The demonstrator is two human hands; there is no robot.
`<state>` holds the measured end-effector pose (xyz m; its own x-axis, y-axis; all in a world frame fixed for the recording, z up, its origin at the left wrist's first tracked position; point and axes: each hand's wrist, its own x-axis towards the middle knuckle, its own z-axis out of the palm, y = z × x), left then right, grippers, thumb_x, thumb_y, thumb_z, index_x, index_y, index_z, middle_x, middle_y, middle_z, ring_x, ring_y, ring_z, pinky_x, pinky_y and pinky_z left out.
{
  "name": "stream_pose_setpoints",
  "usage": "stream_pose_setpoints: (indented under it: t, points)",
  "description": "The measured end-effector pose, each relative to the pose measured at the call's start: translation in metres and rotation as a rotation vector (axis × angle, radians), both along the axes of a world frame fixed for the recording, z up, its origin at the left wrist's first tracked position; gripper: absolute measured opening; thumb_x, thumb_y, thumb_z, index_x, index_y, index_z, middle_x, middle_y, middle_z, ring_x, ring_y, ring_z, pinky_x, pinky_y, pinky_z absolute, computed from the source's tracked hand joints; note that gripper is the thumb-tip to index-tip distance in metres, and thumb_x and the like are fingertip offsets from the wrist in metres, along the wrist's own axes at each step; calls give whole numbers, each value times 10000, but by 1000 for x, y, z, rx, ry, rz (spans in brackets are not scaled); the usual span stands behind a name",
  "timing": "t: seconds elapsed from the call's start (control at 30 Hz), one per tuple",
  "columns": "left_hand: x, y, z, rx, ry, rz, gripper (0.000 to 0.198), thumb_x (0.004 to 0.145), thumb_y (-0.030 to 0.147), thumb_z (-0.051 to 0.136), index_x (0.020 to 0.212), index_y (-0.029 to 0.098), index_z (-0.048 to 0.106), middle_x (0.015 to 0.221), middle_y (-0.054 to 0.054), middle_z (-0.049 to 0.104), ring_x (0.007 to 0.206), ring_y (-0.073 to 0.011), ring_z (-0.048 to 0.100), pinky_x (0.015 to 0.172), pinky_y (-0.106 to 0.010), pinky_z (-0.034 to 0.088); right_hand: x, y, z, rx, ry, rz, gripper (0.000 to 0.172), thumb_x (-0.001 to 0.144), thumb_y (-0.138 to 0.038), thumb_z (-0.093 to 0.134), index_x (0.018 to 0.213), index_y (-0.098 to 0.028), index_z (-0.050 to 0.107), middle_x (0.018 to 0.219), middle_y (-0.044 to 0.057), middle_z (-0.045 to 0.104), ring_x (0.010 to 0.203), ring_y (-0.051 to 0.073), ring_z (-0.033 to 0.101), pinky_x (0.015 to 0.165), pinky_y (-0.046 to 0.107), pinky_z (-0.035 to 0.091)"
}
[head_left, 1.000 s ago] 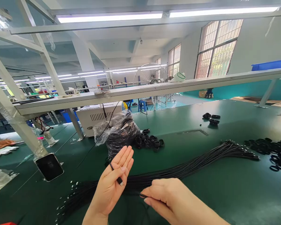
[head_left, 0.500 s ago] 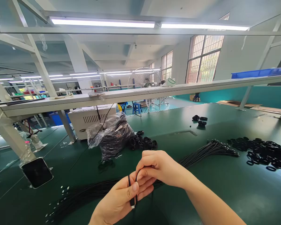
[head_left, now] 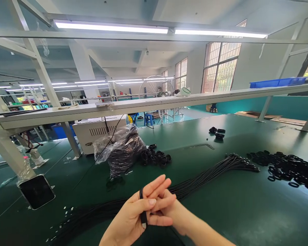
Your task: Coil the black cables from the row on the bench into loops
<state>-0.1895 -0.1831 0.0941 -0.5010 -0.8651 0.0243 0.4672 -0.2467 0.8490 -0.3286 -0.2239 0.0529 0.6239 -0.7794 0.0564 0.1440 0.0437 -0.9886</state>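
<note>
right hand (head_left: 175,212) — fingers hidden behind left hand (head_left: 133,220) | cable (head_left: 143,217) — tip detail too small

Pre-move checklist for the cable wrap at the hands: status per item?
1. Thin black cable pinned under the thumb of the left hand: ok.
2. Cable's metal-tipped end hangs free below that thumb: ok.
3. Cable loops over the left fingers: ok.
4. Grip of the right hand on the cable: cannot tell, it is hidden behind the left fingers.
5. Bundle of long black cables lies flat on the green table: ok.
6. Pile of black coils apart from both hands: ok.
</note>
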Motion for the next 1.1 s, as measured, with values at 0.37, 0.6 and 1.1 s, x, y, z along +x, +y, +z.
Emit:
stream_pose_setpoints:
  t: [0.37,0.6,1.1]
  points:
    - [6,-11,-12,-35,-99,194,412,860,99,499,1231,210,639,1493,-71,430,1413,-322,293,1096,-474,380,-28,48,20,-760,848,-31,133,897,-186,455,957,-178,574,713,21,631,580,156,568,500,230,299]
    - [-2,-4,-13,53,-119,89,335,928,237,526,1248,271,620,1444,-70,497,1361,-314,393,1045,-489,435,-59,29,72,-1089,650,43,83,864,-185,604,894,-230,666,872,-21,691,756,121,630,618,195,393]
    - [-9,0,-9,44,-126,-143,427,973,347,401,1192,74,645,1210,-240,650,1187,-351,579,855,-466,564,-39,-30,44,-545,16,-162,89,713,-152,748,683,-171,666,689,-20,614,628,106,577,580,211,470]
